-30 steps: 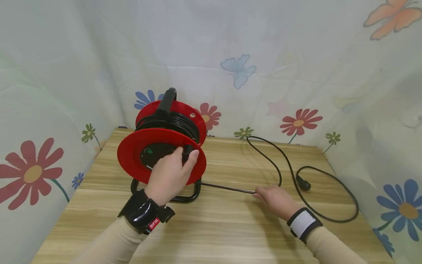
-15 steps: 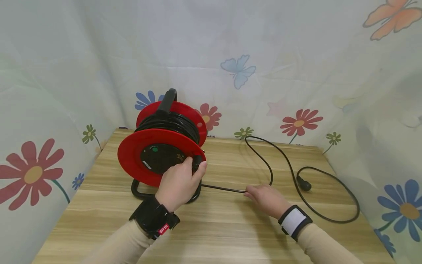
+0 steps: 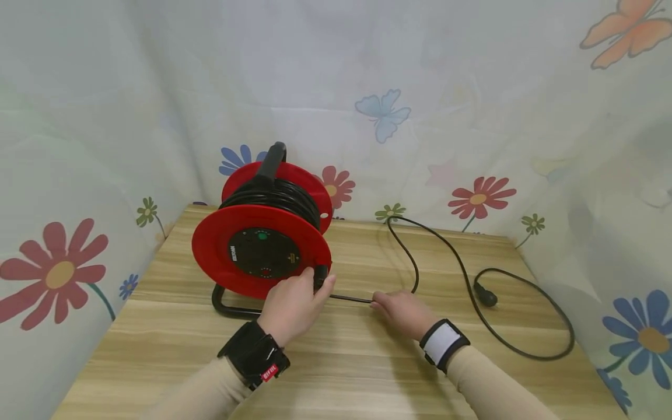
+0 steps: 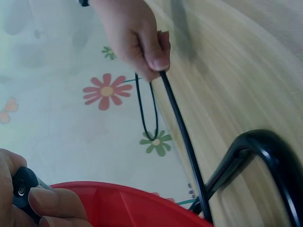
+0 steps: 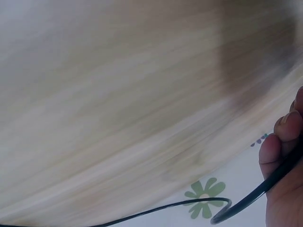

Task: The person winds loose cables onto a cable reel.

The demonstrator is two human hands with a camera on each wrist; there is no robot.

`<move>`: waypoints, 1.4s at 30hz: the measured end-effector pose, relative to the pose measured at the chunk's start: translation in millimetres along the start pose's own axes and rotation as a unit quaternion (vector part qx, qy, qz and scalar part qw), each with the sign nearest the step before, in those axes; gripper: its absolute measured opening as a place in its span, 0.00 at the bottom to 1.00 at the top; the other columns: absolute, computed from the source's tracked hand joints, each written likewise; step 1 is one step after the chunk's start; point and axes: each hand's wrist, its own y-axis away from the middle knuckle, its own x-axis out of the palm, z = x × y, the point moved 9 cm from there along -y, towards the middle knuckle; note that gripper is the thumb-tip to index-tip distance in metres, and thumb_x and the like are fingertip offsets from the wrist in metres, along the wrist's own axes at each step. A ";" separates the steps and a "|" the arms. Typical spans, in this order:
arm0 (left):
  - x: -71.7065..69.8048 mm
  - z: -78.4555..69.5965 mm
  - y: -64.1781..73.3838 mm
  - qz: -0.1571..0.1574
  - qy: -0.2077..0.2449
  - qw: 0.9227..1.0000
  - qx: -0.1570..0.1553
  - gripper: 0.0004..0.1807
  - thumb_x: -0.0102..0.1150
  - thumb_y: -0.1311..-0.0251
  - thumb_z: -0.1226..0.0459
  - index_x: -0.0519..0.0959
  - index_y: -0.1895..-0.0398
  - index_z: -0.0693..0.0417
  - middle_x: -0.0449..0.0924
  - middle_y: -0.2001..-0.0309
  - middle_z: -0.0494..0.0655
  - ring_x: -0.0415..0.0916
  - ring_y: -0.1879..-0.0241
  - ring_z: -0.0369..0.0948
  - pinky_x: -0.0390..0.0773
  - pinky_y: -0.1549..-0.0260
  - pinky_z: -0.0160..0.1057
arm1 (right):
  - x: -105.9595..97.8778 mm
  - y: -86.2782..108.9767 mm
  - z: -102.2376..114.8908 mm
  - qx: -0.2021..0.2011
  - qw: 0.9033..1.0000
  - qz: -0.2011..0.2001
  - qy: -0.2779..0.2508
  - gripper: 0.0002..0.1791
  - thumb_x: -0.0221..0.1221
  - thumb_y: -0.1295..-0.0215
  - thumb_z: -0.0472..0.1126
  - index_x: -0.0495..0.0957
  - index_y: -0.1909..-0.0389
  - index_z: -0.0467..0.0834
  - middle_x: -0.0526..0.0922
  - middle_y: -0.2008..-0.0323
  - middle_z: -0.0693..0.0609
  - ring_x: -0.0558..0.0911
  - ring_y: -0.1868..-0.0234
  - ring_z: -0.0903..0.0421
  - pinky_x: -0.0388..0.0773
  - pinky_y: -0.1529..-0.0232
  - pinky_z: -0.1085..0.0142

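A red and black cable reel (image 3: 210,248) stands on its black tube frame at the left of the table, black cable wound on its drum. My left hand (image 3: 294,304) grips the black crank knob (image 3: 320,276) low on the right of the reel's front disc; the left wrist view shows fingers curled round this knob (image 4: 26,187). To the right, my right hand (image 3: 403,312) pinches the black cable (image 3: 352,299), which runs taut from the reel to the fingers. In the right wrist view the cable (image 5: 255,194) passes through the curled right hand (image 5: 286,156).
Beyond the right hand the loose cable loops over the right side of the wooden table (image 3: 336,373), ending in a black plug (image 3: 486,296). A white curtain (image 3: 315,70) printed with flowers and butterflies surrounds the table at the back and sides.
The crank knob and left hand have moved down and right as the front disc turned. My right hand has moved left toward the reel, and the loose cable's near bend has shifted left with it.
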 end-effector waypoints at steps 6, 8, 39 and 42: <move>17.4 11.1 -0.1 0.000 -0.007 1.000 0.002 0.25 0.43 0.35 0.40 0.68 0.77 0.49 0.67 0.88 0.42 0.65 0.88 0.38 0.60 0.88 0.36 | 6.7 -10.2 5.3 -0.006 1.000 -0.008 0.010 0.09 0.54 0.32 0.46 0.70 0.72 0.49 0.67 0.85 0.61 0.68 0.83 0.63 0.70 0.79 0.64; 21.4 14.7 0.5 -0.001 -0.006 1.000 -0.001 0.25 0.43 0.35 0.40 0.68 0.78 0.49 0.67 0.88 0.42 0.65 0.88 0.38 0.60 0.89 0.36 | 9.2 -13.7 7.5 -0.009 1.000 -0.009 0.013 0.09 0.54 0.31 0.46 0.71 0.71 0.49 0.68 0.85 0.61 0.68 0.83 0.63 0.71 0.79 0.64; 55.0 84.5 20.5 -0.004 0.007 0.999 -0.045 0.23 0.45 0.34 0.44 0.71 0.79 0.49 0.70 0.85 0.44 0.66 0.84 0.40 0.64 0.86 0.39 | 16.5 -61.2 48.0 -0.012 0.999 0.004 -0.041 0.11 0.50 0.29 0.49 0.69 0.71 0.50 0.64 0.84 0.61 0.69 0.81 0.61 0.68 0.77 0.67; 54.3 87.7 21.6 -0.003 0.010 0.999 -0.043 0.23 0.44 0.34 0.44 0.71 0.79 0.48 0.70 0.85 0.44 0.66 0.84 0.40 0.64 0.86 0.39 | 15.9 -62.8 49.6 -0.014 0.999 0.010 -0.040 0.11 0.50 0.29 0.49 0.69 0.71 0.51 0.65 0.84 0.61 0.69 0.81 0.61 0.68 0.77 0.67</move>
